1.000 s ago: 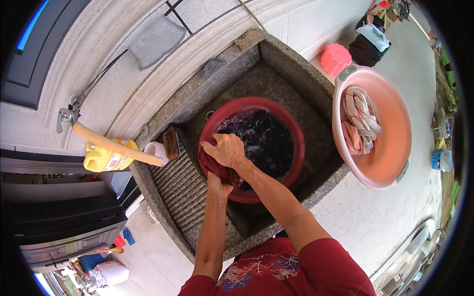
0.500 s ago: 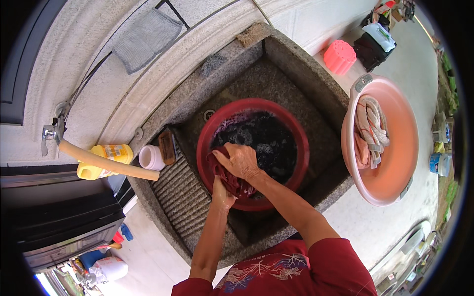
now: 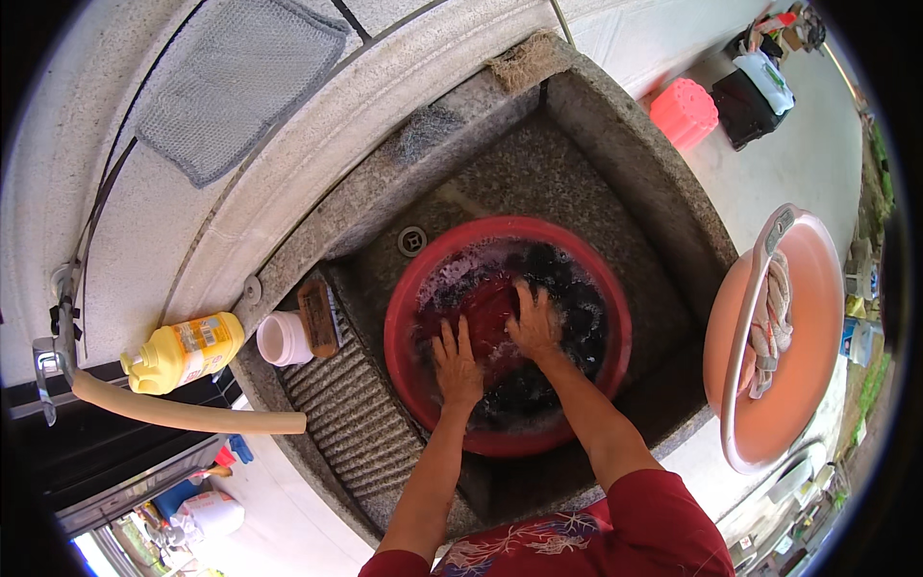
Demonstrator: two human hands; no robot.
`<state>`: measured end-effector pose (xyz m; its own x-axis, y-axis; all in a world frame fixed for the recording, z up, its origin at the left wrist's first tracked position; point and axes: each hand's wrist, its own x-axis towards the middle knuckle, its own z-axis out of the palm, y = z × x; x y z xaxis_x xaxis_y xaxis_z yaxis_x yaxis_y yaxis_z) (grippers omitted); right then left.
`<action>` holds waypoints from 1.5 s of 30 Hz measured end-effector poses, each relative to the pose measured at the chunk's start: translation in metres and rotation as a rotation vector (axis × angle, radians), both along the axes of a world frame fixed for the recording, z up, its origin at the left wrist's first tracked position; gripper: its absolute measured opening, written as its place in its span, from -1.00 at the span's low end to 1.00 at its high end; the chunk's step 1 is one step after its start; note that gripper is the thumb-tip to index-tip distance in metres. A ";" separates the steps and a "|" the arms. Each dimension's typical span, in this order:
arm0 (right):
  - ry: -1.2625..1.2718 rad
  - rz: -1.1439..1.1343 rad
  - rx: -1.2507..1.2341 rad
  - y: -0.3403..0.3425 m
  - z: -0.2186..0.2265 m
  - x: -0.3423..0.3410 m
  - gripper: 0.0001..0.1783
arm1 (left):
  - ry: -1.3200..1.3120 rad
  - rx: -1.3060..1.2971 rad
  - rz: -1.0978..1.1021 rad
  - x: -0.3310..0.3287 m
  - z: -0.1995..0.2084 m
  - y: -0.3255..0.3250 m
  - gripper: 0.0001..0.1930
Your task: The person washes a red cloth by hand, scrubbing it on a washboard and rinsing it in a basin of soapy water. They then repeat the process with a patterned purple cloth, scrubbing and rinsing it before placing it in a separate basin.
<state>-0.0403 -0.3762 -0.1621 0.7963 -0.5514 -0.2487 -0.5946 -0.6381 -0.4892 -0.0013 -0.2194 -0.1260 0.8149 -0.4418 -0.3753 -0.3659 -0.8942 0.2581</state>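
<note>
Red cloth lies in the foamy, dark-looking water of a red basin, near its middle, and this basin stands inside a stone sink, beside the ridged washboard along the left edge. The left hand is at the left side of the cloth, its fingers extended and a little apart, gripping nothing. The right hand is at the right side, its fingers also straight and spread, without hold of anything; how firmly either hand presses the cloth, I cannot tell. Near the left corner of the sink, a brush stands beside a pale pink jar. At the far corner lies a brown pad, and on the far edge a grey scourer.
</note>
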 end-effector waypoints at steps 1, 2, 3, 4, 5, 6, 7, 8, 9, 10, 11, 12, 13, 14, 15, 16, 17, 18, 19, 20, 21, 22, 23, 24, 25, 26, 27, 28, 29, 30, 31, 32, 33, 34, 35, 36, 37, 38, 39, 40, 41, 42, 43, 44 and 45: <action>0.111 0.012 0.064 0.000 -0.006 0.000 -0.21 | 0.022 0.017 -0.042 0.003 -0.009 0.004 -0.28; 0.149 0.023 0.147 -0.004 0.009 0.006 -0.24 | 0.033 0.033 -0.081 0.008 -0.011 0.008 -0.28; 0.188 0.035 0.229 -0.010 0.026 0.012 -0.27 | 0.032 0.062 -0.069 0.010 -0.013 0.010 -0.32; 0.229 0.039 0.303 -0.018 0.040 0.017 -0.30 | 0.034 0.082 -0.064 0.010 -0.012 0.008 -0.36; 0.278 0.039 0.289 -0.027 0.038 0.023 -0.33 | 0.028 0.092 -0.064 0.012 -0.010 0.003 -0.39; 0.328 0.040 0.275 -0.035 0.032 0.029 -0.37 | 0.045 -0.022 -0.028 0.018 -0.010 0.007 -0.45; 0.375 0.047 0.265 -0.039 0.036 0.034 -0.40 | 0.059 -0.132 0.012 0.030 -0.005 0.016 -0.51; 0.282 0.008 0.270 -0.041 0.043 0.032 -0.44 | 0.074 -0.242 0.052 0.035 -0.001 0.022 -0.56; 0.189 -0.028 0.277 -0.041 0.051 0.027 -0.47 | -0.033 -0.304 0.125 0.033 0.002 0.025 -0.59; 0.099 -0.067 0.285 -0.039 0.059 0.023 -0.50 | -0.135 -0.364 0.196 0.030 0.016 0.024 -0.63; 0.010 -0.071 0.298 -0.035 0.063 0.018 -0.52 | -0.238 -0.423 0.267 0.026 0.027 0.025 -0.66; -0.079 -0.076 0.310 -0.028 0.066 0.014 -0.54 | -0.040 -0.513 0.480 0.022 0.033 0.026 -0.64; -0.170 -0.078 0.318 -0.021 0.073 0.009 -0.56 | 0.164 -0.605 0.689 0.016 0.041 0.029 -0.61; -0.229 -0.148 0.384 -0.013 0.076 0.006 -0.61 | 0.389 -0.690 0.885 0.008 0.047 0.026 -0.57; -0.348 -0.181 0.687 -0.005 0.059 0.001 -0.66 | 0.624 -0.764 1.073 -0.001 0.053 0.023 -0.52; -0.364 -0.145 1.026 0.011 0.070 -0.002 -0.73 | 0.694 -0.737 1.120 -0.008 0.061 0.020 -0.38; -0.351 -0.131 1.276 0.034 0.123 -0.002 -0.76 | 0.815 -0.936 1.172 -0.009 0.050 0.036 -0.36; -0.327 -0.023 1.329 0.051 0.146 -0.009 -0.77 | 0.956 -1.134 1.200 -0.012 0.029 0.050 -0.33; -0.345 0.080 1.356 0.067 0.163 -0.019 -0.79 | 1.106 -1.347 1.150 -0.015 0.021 0.060 -0.34; -0.478 0.158 1.385 0.084 0.171 -0.030 -0.82 | 1.198 -1.447 1.093 -0.018 0.024 0.065 -0.34; -0.491 0.220 1.470 0.097 0.190 -0.040 -0.83 | 1.279 -1.519 1.049 -0.023 0.030 0.075 -0.35; -0.496 0.367 1.387 0.102 0.206 -0.049 -0.78 | 1.326 -1.535 1.031 -0.030 0.042 0.082 -0.35; -0.616 0.432 1.195 0.113 0.212 -0.057 -0.65 | 1.334 -1.518 1.054 -0.037 0.052 0.087 -0.36; -0.714 0.482 0.960 0.123 0.223 -0.061 -0.55 | 1.314 -1.505 1.076 -0.043 0.064 0.098 -0.36; -0.802 0.524 0.721 0.132 0.231 -0.064 -0.45 | 1.295 -1.489 1.101 -0.050 0.073 0.104 -0.37; -0.767 0.546 0.530 0.138 0.233 -0.065 -0.40 | 1.274 -1.487 1.114 -0.055 0.081 0.112 -0.37; -0.728 0.562 0.340 0.144 0.233 -0.066 -0.34 | 1.249 -1.487 1.119 -0.057 0.087 0.116 -0.38; -0.684 0.580 0.149 0.150 0.233 -0.067 -0.29 | 1.228 -1.492 1.123 -0.057 0.093 0.119 -0.38; -0.697 0.552 0.045 0.148 0.225 -0.063 -0.26 | 1.219 -1.497 1.114 -0.054 0.095 0.114 -0.39; -0.700 0.517 0.006 0.146 0.222 -0.057 -0.30 | 1.216 -1.505 1.106 -0.050 0.097 0.110 -0.39; -0.697 0.483 -0.028 0.143 0.220 -0.050 -0.33 | 1.213 -1.510 1.093 -0.046 0.097 0.105 -0.40; -0.758 0.445 -0.059 0.140 0.226 -0.041 -0.52 | 1.207 -1.521 1.079 -0.040 0.098 0.099 -0.40; -0.777 0.435 -0.075 0.138 0.227 -0.036 -0.56 | 1.207 -1.533 1.065 -0.035 0.100 0.094 -0.41; -0.788 0.418 -0.097 0.135 0.225 -0.034 -0.60 | 1.216 -1.542 1.042 -0.031 0.100 0.086 -0.41; -0.807 0.405 -0.110 0.134 0.227 -0.029 -0.62 | 1.223 -1.555 1.019 -0.025 0.101 0.081 -0.42; -0.806 0.385 -0.102 0.130 0.232 -0.023 -0.64 | 1.227 -1.573 0.986 -0.018 0.101 0.075 -0.42; -0.797 0.372 -0.090 0.126 0.233 -0.017 -0.64 | 1.237 -1.589 0.950 -0.012 0.101 0.070 -0.43; -0.789 0.358 -0.078 0.122 0.232 -0.012 -0.64 | 1.244 -1.606 0.911 -0.008 0.101 0.065 -0.43; -0.781 0.345 -0.066 0.118 0.230 -0.006 -0.64 | 1.252 -1.620 0.869 -0.005 0.100 0.060 -0.44; -0.825 0.318 -0.019 0.113 0.229 0.002 -0.62 | 1.256 -1.635 0.825 -0.003 0.099 0.057 -0.44; -0.784 0.278 -0.017 0.108 0.228 0.007 -0.62 | 1.265 -1.642 0.777 -0.005 0.098 0.052 -0.44; -0.722 0.263 -0.007 0.100 0.226 0.013 -0.62 | 1.251 -1.645 0.734 -0.009 0.097 0.048 -0.45; -0.652 0.243 -0.001 0.089 0.221 0.019 -0.62 | 1.230 -1.603 0.728 -0.015 0.099 0.043 -0.45; -0.601 0.171 0.029 0.078 0.214 0.025 -0.58 | 1.153 -1.540 0.855 -0.020 0.114 0.028 -0.47; -0.551 0.101 0.060 0.067 0.204 0.031 -0.55 | 1.072 -1.473 0.979 -0.026 0.121 0.016 -0.48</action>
